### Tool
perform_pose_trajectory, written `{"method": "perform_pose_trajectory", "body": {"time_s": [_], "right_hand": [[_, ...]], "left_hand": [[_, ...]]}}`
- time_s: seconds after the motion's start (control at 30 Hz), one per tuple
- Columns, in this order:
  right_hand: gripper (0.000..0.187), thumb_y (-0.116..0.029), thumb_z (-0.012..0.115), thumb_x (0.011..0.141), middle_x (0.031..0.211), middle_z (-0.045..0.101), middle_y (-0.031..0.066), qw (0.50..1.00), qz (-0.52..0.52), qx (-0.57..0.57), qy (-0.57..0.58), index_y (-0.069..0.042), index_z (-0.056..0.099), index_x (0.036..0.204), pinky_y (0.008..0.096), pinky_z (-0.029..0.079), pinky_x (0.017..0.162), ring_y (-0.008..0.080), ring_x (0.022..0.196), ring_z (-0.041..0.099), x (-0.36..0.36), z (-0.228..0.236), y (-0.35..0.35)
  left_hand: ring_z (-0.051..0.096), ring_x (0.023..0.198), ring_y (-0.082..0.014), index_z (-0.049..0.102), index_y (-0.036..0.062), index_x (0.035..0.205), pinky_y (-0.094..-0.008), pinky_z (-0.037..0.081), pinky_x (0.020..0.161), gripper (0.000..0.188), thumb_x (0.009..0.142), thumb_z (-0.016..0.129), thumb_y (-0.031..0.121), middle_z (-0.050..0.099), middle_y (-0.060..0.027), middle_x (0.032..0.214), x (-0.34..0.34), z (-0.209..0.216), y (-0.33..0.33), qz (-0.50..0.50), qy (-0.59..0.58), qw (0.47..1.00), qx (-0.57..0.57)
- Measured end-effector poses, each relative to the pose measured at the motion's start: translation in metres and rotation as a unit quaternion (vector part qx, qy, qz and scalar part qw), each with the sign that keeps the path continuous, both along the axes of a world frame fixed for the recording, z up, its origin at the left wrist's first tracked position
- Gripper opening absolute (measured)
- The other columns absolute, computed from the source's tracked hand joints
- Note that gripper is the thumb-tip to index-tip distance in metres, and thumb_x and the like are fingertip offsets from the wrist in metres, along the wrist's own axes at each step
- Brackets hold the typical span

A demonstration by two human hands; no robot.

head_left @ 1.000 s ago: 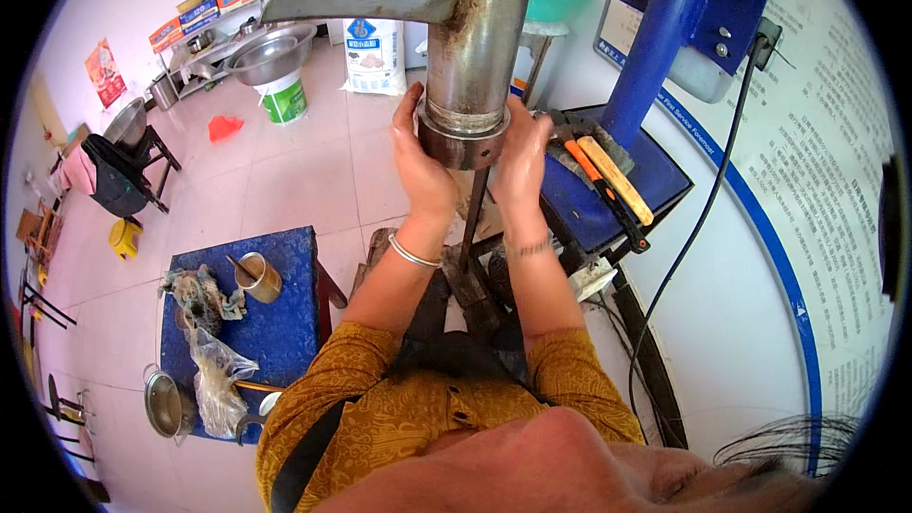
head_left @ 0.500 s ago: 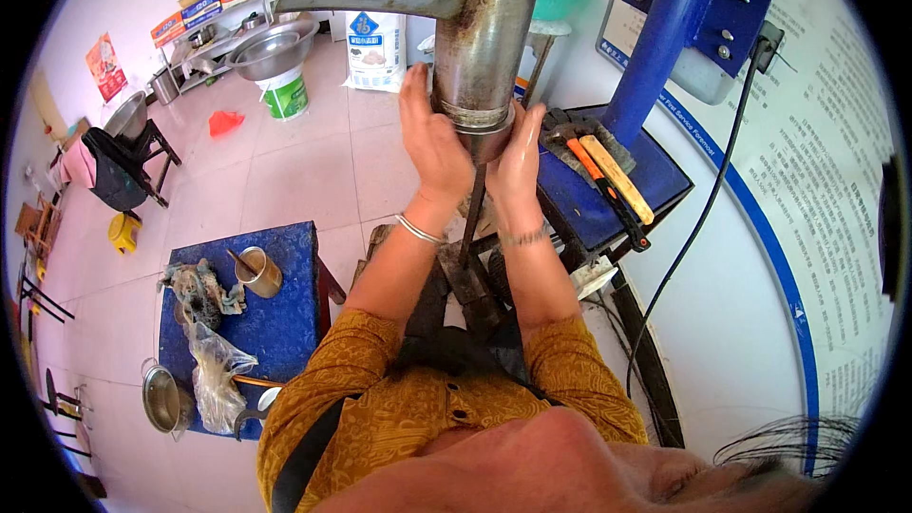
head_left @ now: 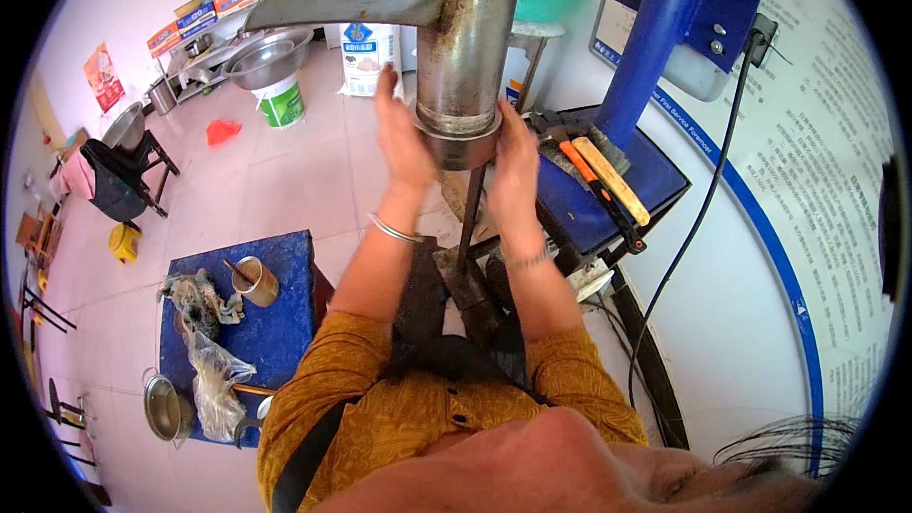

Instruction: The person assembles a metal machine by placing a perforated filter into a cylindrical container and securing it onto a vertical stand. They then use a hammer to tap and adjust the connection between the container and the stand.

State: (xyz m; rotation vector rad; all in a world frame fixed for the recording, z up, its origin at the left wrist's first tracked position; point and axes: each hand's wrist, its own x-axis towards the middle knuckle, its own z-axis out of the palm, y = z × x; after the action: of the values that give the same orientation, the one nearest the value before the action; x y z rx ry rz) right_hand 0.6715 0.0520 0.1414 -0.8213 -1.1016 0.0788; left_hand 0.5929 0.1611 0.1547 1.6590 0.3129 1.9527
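Observation:
A worn steel cylinder (head_left: 463,62) of a machine hangs upright in front of me, with a broad metal lever (head_left: 347,2) reaching left from its upper part. Around its lower end sits a darker metal ring (head_left: 461,148). My left hand (head_left: 407,147) is flat along the ring's left side, fingers stretched upward. On the other side my right hand (head_left: 514,176) stands with straight fingers, its fingertips at the ring's right edge. Both hands are slightly blurred, and whether the left palm touches the ring I cannot tell. Below, a thin metal rod (head_left: 470,214) slants down between my forearms.
At right, a blue stand (head_left: 670,185) carries an orange-and-black-handled tool (head_left: 600,180) and a wooden-handled tool (head_left: 613,180). Left, a blue table (head_left: 285,271) holds a metal cup (head_left: 256,282), a rag (head_left: 201,299) and a plastic bag (head_left: 218,385). A black cable (head_left: 708,204) hangs near the wall.
My hands have loosened and moved apart, so more of the ring shows between them. The whole view has shifted slightly, putting the cylinder further left.

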Motion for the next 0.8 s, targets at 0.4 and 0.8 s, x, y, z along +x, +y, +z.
{"method": "perform_pose_trajectory", "body": {"time_s": [0.4,0.8], "right_hand": [[0.061,-0.046,0.028,0.098,0.112,0.056,0.0135,0.992,0.065,-0.045,0.094,0.007,0.049,0.119,0.0323,0.036,0.097,0.0213,0.108,0.050,-0.001,0.005,0.004],[0.069,-0.051,0.025,0.096,0.129,0.048,0.0188,0.908,0.281,-0.045,0.307,0.010,0.043,0.125,0.0382,0.033,0.102,0.0274,0.121,0.043,0.005,0.034,0.016]], "left_hand": [[0.027,0.134,-0.0290,0.025,-0.0043,0.139,-0.0388,0.020,0.109,0.060,0.099,0.021,0.040,0.031,-0.0195,0.142,-0.004,-0.003,-0.026,-0.006,0.029,0.997,0.066],[0.030,0.132,-0.0274,0.031,-0.0023,0.136,-0.0420,0.017,0.109,0.055,0.098,0.022,0.036,0.035,-0.0168,0.140,-0.003,0.005,-0.052,0.085,0.048,0.994,0.043]]}}
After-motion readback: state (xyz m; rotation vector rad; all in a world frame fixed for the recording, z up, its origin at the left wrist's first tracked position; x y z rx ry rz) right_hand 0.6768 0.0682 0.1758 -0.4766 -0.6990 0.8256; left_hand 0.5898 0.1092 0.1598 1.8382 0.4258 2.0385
